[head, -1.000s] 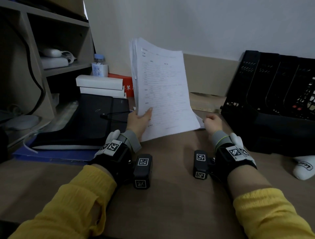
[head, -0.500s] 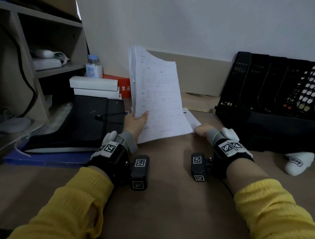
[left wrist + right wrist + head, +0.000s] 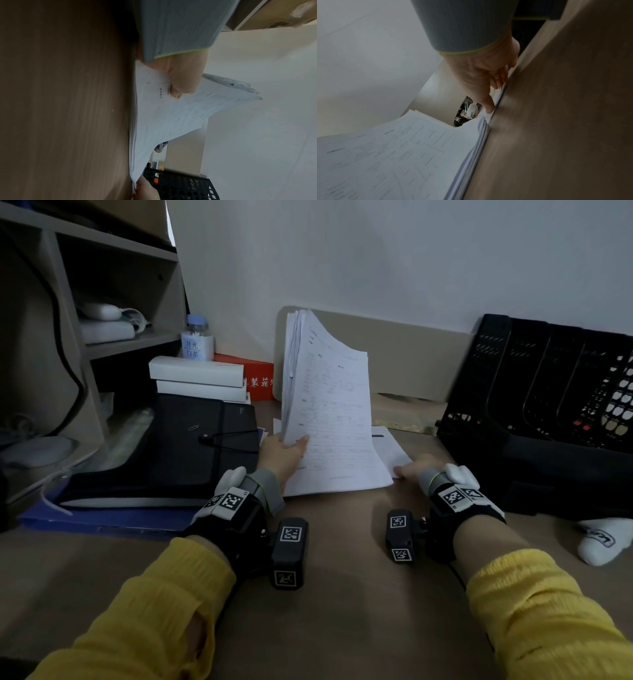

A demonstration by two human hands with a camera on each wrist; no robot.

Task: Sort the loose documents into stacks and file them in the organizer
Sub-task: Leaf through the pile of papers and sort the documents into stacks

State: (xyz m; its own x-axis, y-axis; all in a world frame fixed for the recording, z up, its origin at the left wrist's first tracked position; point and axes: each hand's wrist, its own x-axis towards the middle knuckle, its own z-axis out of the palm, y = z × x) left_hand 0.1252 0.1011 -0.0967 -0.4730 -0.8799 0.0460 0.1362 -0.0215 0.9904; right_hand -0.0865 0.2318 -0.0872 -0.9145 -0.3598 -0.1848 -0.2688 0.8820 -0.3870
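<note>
One thick stack of papers [image 3: 329, 419] stands nearly upright near the middle of the worktop [image 3: 342, 594], its long axis running up toward the wall and its bottom edge resting on the wood. The left hand [image 3: 282, 451] grips its lower left edge, thumb pressed across the printed front. The right hand [image 3: 412, 470] lies with straight fingers [image 3: 488, 106] on flat sheets [image 3: 390, 448] beside it. The black organizer [image 3: 548, 412] sits along the right edge.

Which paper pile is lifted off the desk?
The thick sheaf gripped by the left hand; the other sheets lie flat under the right hand.
</note>
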